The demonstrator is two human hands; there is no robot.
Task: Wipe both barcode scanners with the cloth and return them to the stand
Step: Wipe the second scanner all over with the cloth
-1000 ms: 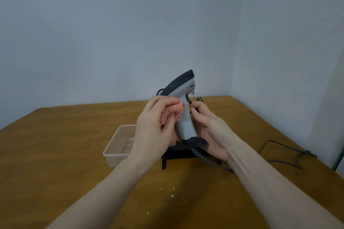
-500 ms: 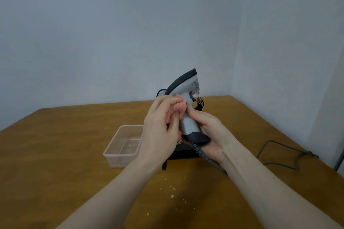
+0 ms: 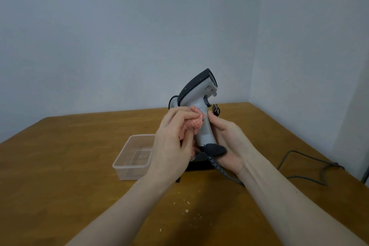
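The fingers (image 3: 180,115) of the left hand (image 3: 171,146) are curling round a bunched pink cloth (image 3: 192,124) and pressing it against the left side of a grey barcode scanner (image 3: 199,106), on its handle. The right hand (image 3: 227,142) is gripping that handle from the other side, its thumb lying along the handle just under the trigger and its other fingers wrapping behind, so the dark foot of the scanner is sitting against the palm. The scanner is standing nearly upright in the air, its dark-capped head tilting up and toward the far right corner of the tabletop (image 3: 60,166). A coiled grey cable (image 3: 221,170) is running from the foot down past the right wrist and then trailing toward the right edge of the tabletop. Directly behind and below the hands, near the middle of the tabletop, a black stand (image 3: 199,164) is sitting, mostly hidden by them; whether a second scanner is on it cannot be told. Just left of the stand, a clear plastic container (image 3: 131,158) is resting open. Pale crumbs (image 3: 186,210) are lying scattered toward the near edge, between the forearms.
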